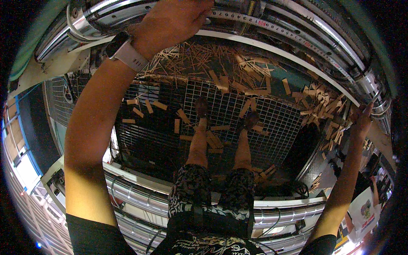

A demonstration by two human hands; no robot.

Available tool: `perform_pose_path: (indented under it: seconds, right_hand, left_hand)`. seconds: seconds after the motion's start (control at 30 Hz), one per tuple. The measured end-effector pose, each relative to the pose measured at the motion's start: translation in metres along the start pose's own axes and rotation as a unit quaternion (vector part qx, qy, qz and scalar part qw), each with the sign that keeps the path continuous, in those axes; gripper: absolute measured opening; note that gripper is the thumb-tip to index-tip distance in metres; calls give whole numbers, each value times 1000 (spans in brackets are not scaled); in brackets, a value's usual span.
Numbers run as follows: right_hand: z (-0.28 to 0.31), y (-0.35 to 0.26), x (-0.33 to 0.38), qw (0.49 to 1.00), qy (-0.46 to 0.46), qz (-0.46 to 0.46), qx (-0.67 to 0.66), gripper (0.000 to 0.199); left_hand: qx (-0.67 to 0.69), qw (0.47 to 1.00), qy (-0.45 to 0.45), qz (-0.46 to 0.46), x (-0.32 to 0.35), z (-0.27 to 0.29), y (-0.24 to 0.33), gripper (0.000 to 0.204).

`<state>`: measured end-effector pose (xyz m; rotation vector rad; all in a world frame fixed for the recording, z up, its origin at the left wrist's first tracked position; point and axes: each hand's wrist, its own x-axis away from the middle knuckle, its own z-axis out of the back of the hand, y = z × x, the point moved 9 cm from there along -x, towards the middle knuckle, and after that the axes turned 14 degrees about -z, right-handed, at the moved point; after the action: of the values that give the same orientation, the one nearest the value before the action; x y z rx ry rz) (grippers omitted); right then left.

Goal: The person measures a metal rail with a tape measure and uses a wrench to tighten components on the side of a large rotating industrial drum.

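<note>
A white tape measure (276, 29) is stretched along a long metal roller (318, 23) at the far side of a machine. Its left stretch meets the fingers of my left hand (174, 21), which are bent round and closed on it; the fingertips are partly hidden at the upper edge. A watch with a pale strap (132, 58) is on my left wrist. At the roller's right end my right hand (361, 121) is raised with a finger stretched out, close to a shiny metal collar (374, 91). Nothing shows in that hand.
Below the roller runs a pale machine rail (255, 42). Scattered strips and pieces of brown board (244, 63) lie beneath it and on the dark grid floor (267, 114) around my feet. Behind me are more metal rollers (289, 214). A person in a white printed top (363, 212) is at the right.
</note>
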<state>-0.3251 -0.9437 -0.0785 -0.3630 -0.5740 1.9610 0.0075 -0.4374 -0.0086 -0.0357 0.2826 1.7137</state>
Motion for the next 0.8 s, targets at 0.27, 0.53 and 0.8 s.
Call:
perform_pose_path:
  seconds: [0.27,0.53,0.8]
  right_hand:
    - [-32,-63,64,945,-56,-215,-240,43]
    - [-13,-8,1,987,-90,-58,-119,38]
    - [-5,-41,10,988,16,152,0,33]
  left_hand:
    - [14,1000,-10,22,14,-2,-5,22]
    - [8,999,29,-15,2,8,2,26]
    - [-31,999,15,-20,19,-17,-24,27]
